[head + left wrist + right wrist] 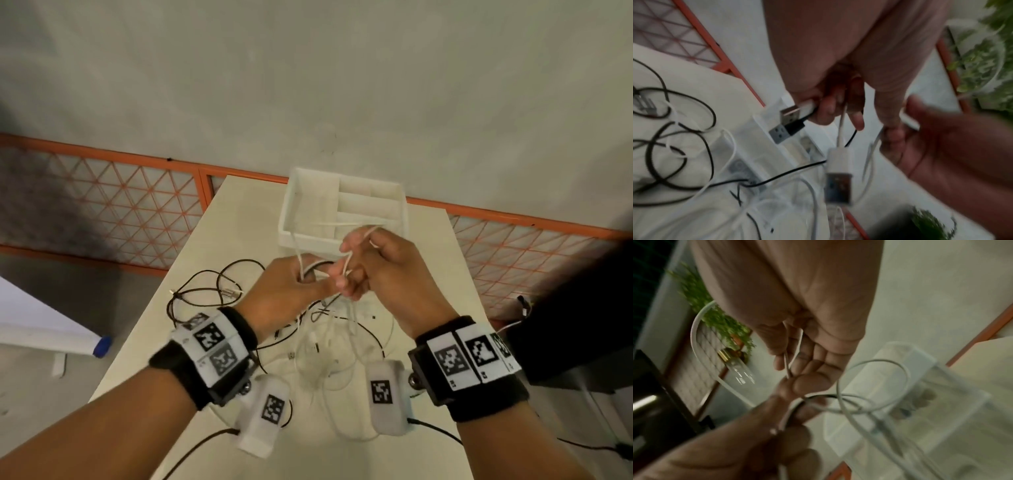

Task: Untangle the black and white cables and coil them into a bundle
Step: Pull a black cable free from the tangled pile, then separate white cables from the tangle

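Observation:
Above the middle of the white table, both hands hold cables up. My left hand grips a bunch of white cable and black cable strands. A white USB plug, a black USB plug and a hanging white plug stick out under its curled fingers. My right hand pinches a white strand right beside the left thumb, and a white loop arcs off it. Loose black cable lies tangled at the left. More white cable lies heaped under the hands.
A white compartment box stands at the table's far edge, just behind the hands. An orange lattice fence runs beyond the table. A dark object sits off the right edge, and a blue-capped item lies on the floor at left.

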A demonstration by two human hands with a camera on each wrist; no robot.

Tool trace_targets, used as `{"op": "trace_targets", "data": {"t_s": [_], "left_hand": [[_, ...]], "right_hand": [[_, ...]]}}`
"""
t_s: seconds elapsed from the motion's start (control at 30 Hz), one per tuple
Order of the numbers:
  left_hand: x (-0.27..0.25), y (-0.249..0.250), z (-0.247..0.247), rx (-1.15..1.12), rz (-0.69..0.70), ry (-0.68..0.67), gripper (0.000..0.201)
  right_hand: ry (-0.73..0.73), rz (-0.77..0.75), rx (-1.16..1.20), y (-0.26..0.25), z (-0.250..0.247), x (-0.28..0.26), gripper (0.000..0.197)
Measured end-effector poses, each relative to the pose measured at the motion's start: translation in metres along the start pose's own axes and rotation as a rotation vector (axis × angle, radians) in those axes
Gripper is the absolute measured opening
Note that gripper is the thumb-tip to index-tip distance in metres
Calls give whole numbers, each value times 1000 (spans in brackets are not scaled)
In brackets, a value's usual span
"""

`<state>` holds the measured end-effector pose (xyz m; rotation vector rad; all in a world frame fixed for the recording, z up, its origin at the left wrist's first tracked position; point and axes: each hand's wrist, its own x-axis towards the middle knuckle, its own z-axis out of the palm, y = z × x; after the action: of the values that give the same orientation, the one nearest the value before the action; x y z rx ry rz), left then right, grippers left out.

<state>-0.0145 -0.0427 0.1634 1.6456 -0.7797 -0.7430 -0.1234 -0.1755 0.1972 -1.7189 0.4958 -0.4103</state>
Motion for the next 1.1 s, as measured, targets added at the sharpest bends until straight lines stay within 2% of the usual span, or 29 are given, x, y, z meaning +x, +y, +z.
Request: {"op": "trace_targets", "data": {"t_s": [0.1, 0.17, 0.23, 0.3, 0.37, 0.47, 0.53, 0.6, 0.67, 0.77, 0.87, 0.93, 1.03, 1.1], "left_hand": [[3, -5, 14, 51, -82, -75, 38], [1, -16, 11, 189, -140, -112, 34], [-2, -30, -1, 228, -212, -52, 30], [1, -36, -15, 161, -274, 69, 31], [4, -26, -24, -2, -245, 79, 29], [5, 6, -15, -305, -98, -116, 28], [4, 22, -1, -236, 6, -192, 7], [8, 19, 6, -123, 37, -120, 21], [11, 5, 1, 31, 17, -78, 21], [9, -27, -10, 267, -113, -138, 16], [9, -56, -20, 505, -206, -53, 25], [9, -58, -26, 585, -238, -22, 6], [12, -51, -36, 603, -309, 45, 29], [17, -47, -43, 600, -343, 78, 28]], "right_hand": [[60, -102, 96, -16, -3, 2, 26], [187, -176, 139, -17, -15, 5, 28], [343, -205, 86, -11, -29, 7, 24], [408, -171, 65, -5, -36, 5, 24], [339, -102, 92, -1, -30, 0, 27], [124, -60, 168, 0, 0, -4, 31], [80, -79, 154, -2, 15, -2, 33], [107, -88, 164, -3, 17, 0, 33], [142, -107, 203, -2, 7, 2, 32], [334, -169, 208, -2, -18, 7, 32], [582, -202, 129, 1, -34, 15, 29], [645, -201, 6, 8, -35, 19, 25], [671, -161, -67, 19, -34, 19, 29], [682, -139, -15, 22, -36, 19, 30]]}}
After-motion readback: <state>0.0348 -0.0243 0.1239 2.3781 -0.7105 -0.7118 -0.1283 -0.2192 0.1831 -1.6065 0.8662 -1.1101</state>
